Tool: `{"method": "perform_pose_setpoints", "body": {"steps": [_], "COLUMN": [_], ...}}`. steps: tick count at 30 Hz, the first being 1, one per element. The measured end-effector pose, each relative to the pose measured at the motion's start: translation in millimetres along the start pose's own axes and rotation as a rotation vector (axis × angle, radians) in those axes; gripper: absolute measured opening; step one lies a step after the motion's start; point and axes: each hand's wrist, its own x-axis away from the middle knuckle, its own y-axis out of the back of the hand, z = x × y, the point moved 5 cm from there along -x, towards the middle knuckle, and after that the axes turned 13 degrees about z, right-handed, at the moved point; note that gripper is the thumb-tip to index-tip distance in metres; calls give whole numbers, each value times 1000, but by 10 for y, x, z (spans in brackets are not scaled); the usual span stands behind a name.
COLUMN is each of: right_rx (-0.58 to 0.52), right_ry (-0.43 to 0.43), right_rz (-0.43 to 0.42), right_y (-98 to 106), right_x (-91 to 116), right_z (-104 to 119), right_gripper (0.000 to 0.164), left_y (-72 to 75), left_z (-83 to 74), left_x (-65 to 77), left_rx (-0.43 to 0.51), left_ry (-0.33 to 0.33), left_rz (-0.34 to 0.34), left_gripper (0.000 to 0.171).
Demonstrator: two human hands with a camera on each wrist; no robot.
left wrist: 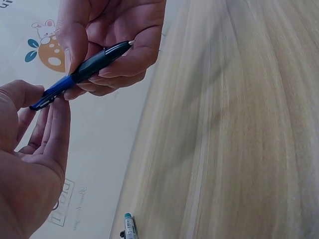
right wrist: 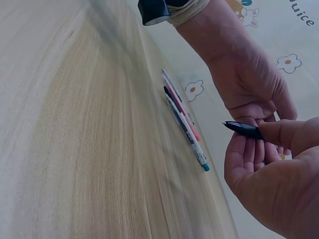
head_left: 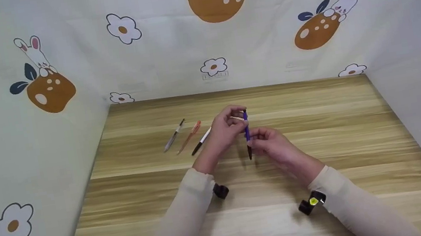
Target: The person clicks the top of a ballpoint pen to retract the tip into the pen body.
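Note:
A blue ballpoint pen (head_left: 247, 129) with a black grip section is held up over the table between both hands. My left hand (head_left: 227, 130) pinches its blue upper end, where the clip shows in the left wrist view. Around the middle, my right hand (head_left: 276, 147) grips the pen (left wrist: 82, 72) between thumb and fingers. The black front end (right wrist: 242, 129) points toward me, and its small metal tip is out. Part of the blue barrel is hidden by fingers in the right wrist view.
Left of the hands lie a clear-barrelled pen (head_left: 174, 135), a red pen (head_left: 189, 137) and a white pen with a black end (head_left: 201, 142). A pen with a teal end (right wrist: 192, 137) lies near them. Patterned cloth walls (head_left: 167, 57) enclose the wooden table (head_left: 320, 117).

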Motion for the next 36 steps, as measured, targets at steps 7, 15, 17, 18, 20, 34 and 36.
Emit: {"method": "perform_pose_setpoints", "body": {"steps": [7, 15, 17, 18, 20, 34, 36], "right_rx": [-1, 4, 15, 21, 31, -9, -16], "right_ry": [-5, 1, 2, 2, 5, 24, 25], "right_rz": [-6, -14, -14, -14, -19, -42, -33], "right_y": [-4, 8, 6, 4, -1, -7, -4], "right_x": [4, 2, 0, -2, -5, -21, -27], "right_z": [2, -10, -11, -13, -10, 24, 16], "right_gripper": [17, 17, 17, 16, 15, 22, 20], "left_y": [-6, 3, 3, 4, 6, 17, 18], "left_z": [8, -16, -25, -31, -40, -99, -94], "left_x": [-8, -7, -8, -7, -9, -33, -32], "left_rx": [18, 14, 16, 16, 20, 8, 9], "left_ry": [-4, 1, -7, -10, -16, -24, -27], "left_rz": [6, -14, -16, -17, -20, -35, -33], "left_gripper": [37, 36, 35, 34, 32, 40, 41]}}
